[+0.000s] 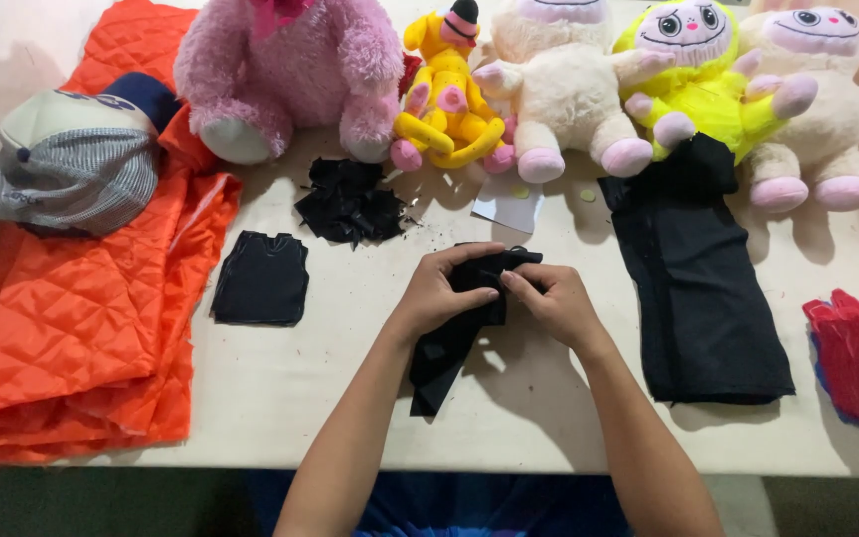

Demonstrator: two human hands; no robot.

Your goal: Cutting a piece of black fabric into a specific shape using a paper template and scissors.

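Both hands, the left hand (436,290) and the right hand (556,301), pinch a black cloth piece (454,333) between them over the bench (350,388), with a small black vest (262,277) lying to their left.

A pale cream, flat-topped work table (280,398) with small dark specks on its surface fills nearly the whole view under even, soft light that casts faint shadows, while a strip of dark greenish floor (101,502) shows beneath its near edge.
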